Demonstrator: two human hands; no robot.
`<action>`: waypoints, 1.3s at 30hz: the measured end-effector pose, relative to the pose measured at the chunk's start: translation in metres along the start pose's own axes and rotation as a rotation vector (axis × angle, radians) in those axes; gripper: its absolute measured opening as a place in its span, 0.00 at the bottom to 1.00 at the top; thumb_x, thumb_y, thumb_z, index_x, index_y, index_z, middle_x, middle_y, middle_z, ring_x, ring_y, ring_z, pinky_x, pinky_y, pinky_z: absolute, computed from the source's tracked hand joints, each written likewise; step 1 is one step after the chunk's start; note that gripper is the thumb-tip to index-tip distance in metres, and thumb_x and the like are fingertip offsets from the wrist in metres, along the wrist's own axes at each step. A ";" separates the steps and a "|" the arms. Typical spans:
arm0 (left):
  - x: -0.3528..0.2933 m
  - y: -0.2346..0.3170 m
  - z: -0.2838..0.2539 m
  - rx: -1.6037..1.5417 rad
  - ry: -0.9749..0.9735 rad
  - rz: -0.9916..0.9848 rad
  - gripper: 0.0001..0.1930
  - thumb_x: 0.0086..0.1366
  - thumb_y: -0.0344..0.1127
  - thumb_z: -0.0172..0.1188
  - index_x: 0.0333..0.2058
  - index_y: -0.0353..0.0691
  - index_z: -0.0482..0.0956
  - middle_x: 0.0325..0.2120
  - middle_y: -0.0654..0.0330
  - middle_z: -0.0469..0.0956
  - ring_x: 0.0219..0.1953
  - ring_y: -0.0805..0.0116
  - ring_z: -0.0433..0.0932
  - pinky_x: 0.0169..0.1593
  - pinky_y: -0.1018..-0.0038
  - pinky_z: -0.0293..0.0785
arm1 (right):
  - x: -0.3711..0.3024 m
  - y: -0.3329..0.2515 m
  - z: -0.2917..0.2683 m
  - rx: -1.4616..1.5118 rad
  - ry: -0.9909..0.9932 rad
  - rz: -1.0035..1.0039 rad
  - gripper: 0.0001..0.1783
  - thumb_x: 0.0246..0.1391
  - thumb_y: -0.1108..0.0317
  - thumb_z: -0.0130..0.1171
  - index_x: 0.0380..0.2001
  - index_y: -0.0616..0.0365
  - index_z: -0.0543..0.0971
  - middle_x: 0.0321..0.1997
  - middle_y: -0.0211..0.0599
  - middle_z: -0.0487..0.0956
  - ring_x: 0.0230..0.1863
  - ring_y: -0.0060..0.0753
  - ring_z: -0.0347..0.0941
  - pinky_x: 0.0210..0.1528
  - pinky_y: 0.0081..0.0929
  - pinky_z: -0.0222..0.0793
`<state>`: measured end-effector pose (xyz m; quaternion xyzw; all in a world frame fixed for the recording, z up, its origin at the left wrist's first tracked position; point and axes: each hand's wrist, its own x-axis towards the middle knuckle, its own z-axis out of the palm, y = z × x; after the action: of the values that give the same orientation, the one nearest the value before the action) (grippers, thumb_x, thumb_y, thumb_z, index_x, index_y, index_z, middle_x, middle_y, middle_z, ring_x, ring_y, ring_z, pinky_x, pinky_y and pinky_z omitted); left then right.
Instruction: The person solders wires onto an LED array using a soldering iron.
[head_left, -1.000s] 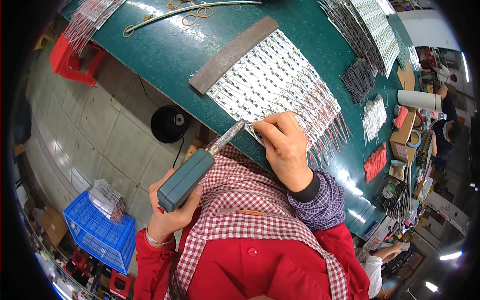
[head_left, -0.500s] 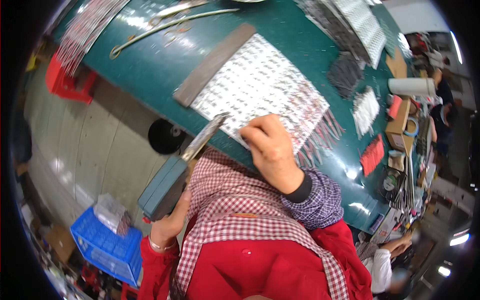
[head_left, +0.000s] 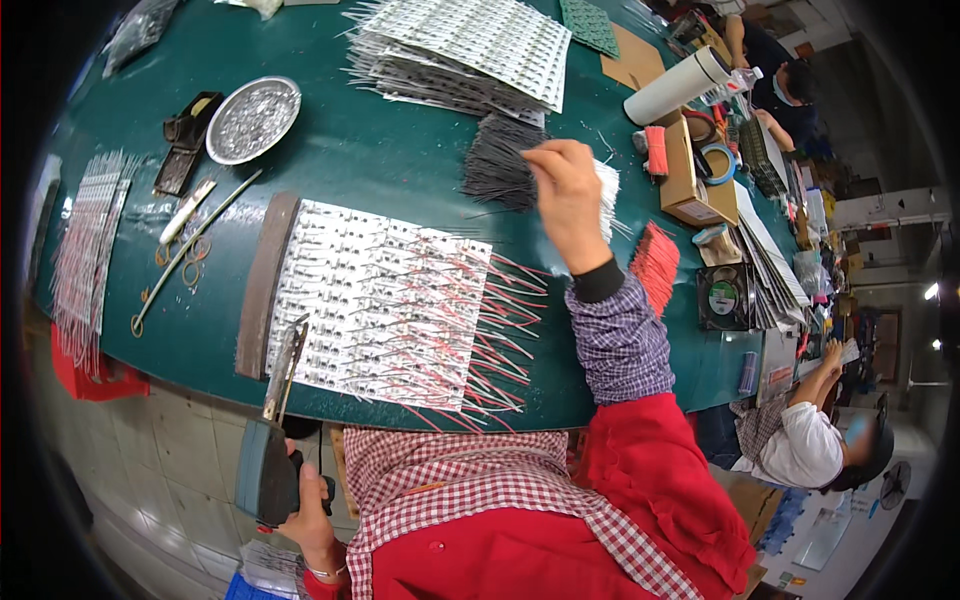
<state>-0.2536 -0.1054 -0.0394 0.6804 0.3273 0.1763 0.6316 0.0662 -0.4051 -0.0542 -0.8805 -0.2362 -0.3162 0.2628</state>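
Note:
In my left hand [head_left: 312,515] is a blue-grey soldering gun [head_left: 264,465], my fingers wrapped round its dark handle. Its metal tip points up over the near left part of a white circuit board panel [head_left: 375,300]. Rows of small dark parts cover the panel, and red, white and dark wires stick out past its right edge. My right hand [head_left: 568,195] is closed in a pinch at the right side of a bundle of black wires [head_left: 497,165]. What lies between its fingertips is too small to make out. Partly behind that hand is a bundle of white wires [head_left: 607,195].
A brown bar [head_left: 265,290] lies along the panel's left edge. Beyond are a metal bowl [head_left: 254,120], tweezers [head_left: 195,250] and stacked panels [head_left: 465,50]. Rightward lie red wires [head_left: 655,268], a cardboard box [head_left: 690,185] and a small fan [head_left: 725,297]. Another person [head_left: 790,440] sits at right.
My right hand has moved from above the panel's near edge out to the black wires. The soldering gun stays in my left hand, now more upright. The view has shifted, showing more table.

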 end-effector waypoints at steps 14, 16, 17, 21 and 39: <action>0.017 0.010 0.020 0.053 -0.097 0.056 0.18 0.65 0.22 0.60 0.53 0.24 0.73 0.45 0.51 0.79 0.21 0.80 0.68 0.23 0.81 0.61 | -0.035 0.073 -0.046 -0.243 -0.183 0.264 0.05 0.47 0.74 0.68 0.30 0.61 0.82 0.33 0.39 0.79 0.38 0.45 0.74 0.42 0.38 0.70; 0.017 0.010 0.021 0.050 -0.096 0.035 0.18 0.65 0.22 0.59 0.53 0.24 0.73 0.43 0.52 0.79 0.21 0.80 0.67 0.23 0.81 0.61 | -0.035 0.075 -0.046 -0.212 -0.173 0.252 0.05 0.47 0.75 0.66 0.29 0.61 0.81 0.32 0.40 0.79 0.37 0.45 0.75 0.40 0.38 0.70; 0.018 0.009 0.020 0.058 -0.108 0.031 0.18 0.65 0.23 0.60 0.53 0.24 0.74 0.41 0.53 0.79 0.21 0.80 0.67 0.23 0.81 0.61 | -0.035 0.074 -0.046 -0.212 -0.174 0.254 0.05 0.47 0.75 0.66 0.29 0.61 0.81 0.32 0.40 0.79 0.37 0.45 0.75 0.40 0.38 0.70; 0.020 0.011 0.022 0.053 -0.135 0.048 0.17 0.66 0.23 0.60 0.52 0.25 0.74 0.35 0.57 0.78 0.21 0.80 0.67 0.23 0.82 0.60 | -0.030 0.065 -0.049 -0.236 -0.148 0.236 0.04 0.47 0.77 0.64 0.28 0.61 0.79 0.31 0.43 0.79 0.37 0.47 0.76 0.40 0.40 0.72; 0.047 0.010 0.027 0.044 -0.180 0.162 0.20 0.63 0.17 0.59 0.54 0.28 0.75 0.43 0.54 0.81 0.22 0.81 0.68 0.24 0.81 0.63 | 0.036 -0.057 -0.030 -0.158 -0.432 -0.323 0.09 0.40 0.77 0.59 0.29 0.58 0.75 0.31 0.36 0.70 0.36 0.39 0.69 0.35 0.31 0.70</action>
<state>-0.1997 -0.0942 -0.0419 0.7314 0.2170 0.1581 0.6269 0.0446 -0.3717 0.0083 -0.8962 -0.3985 -0.1762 0.0833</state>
